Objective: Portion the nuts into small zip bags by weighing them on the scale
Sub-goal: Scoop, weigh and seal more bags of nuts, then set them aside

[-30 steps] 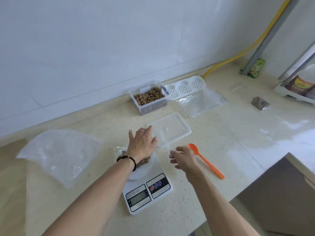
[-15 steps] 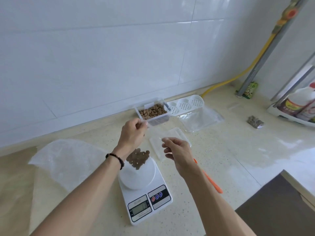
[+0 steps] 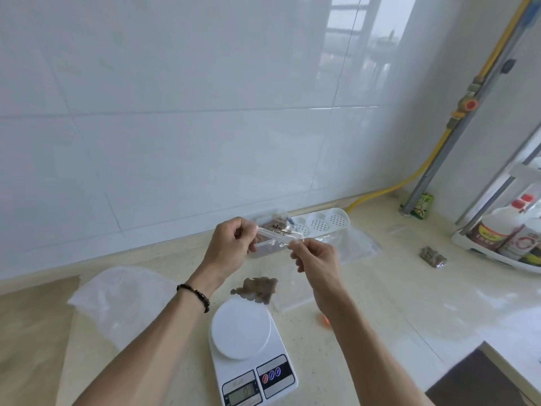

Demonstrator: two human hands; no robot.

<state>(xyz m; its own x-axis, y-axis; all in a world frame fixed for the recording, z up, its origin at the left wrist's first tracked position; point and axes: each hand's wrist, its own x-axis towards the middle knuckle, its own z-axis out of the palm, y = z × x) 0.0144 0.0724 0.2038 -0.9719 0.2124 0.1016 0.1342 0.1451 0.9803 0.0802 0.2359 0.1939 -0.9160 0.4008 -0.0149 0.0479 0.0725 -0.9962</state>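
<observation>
At left of frame, large clear bag (image 3: 117, 297) lying flat on surface (image 3: 409, 288), parked aside. Centre, raised above scale (image 3: 248, 347): small zip bag (image 3: 275, 259) held by its top edge, nuts (image 3: 257, 289) hanging at bottom, likely lifted for sealing. Left hand (image 3: 231, 247) grip pinched onto left end of zip strip; right hand (image 3: 316, 254) grip pinched onto right end, strip stretched between. Scale platform bare. Behind hands, nut container (image 3: 270, 222), partly hidden. Right, one filled bag (image 3: 433, 256) set apart.

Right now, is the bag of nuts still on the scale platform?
Apart. The head view shows both hands, left and right, pinching the zip bag by its top; its nuts hang above the bare scale platform.
</observation>
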